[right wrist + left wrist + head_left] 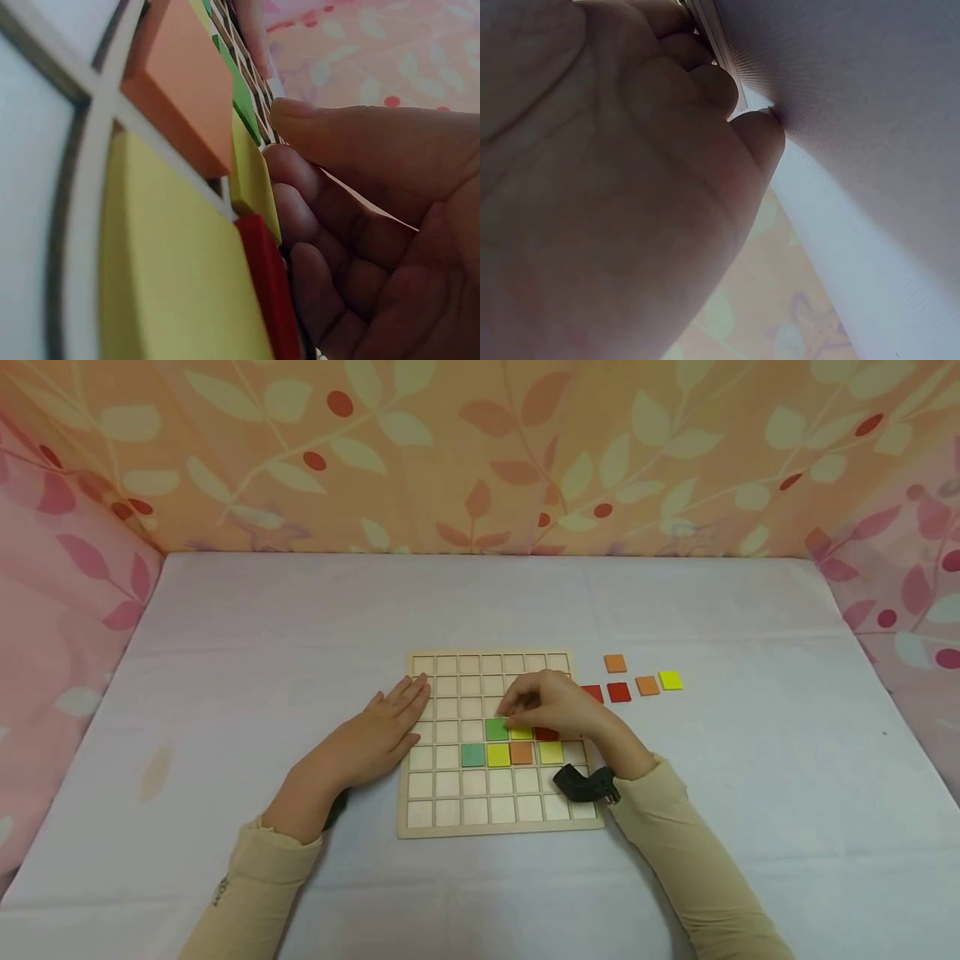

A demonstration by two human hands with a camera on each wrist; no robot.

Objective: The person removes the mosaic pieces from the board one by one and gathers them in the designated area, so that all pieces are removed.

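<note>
A wooden grid board [420, 810] lies on the table with several coloured square tiles in its cells. My left hand [382, 731] rests its straight fingers along the board's left edge. Over the board's middle right, my right hand [555, 702] has bent fingers, their tips at the green tile [497, 729] and the yellow tile [521, 734]. In the right wrist view thumb and fingertips stand slightly apart, with no tile visible between them. The red tile [266, 281] sits under that hand. Below are a teal tile [472, 755], an orange tile [521, 752] and two more yellow tiles.
Right of the board lie loose tiles: an upper orange tile [615, 663], a red tile [618, 692], another red one partly behind my right hand, a lower orange tile [647, 685] and a yellow tile [671, 680]. A black wrist device [585, 783] overhangs the board. Patterned cloth surrounds the white table.
</note>
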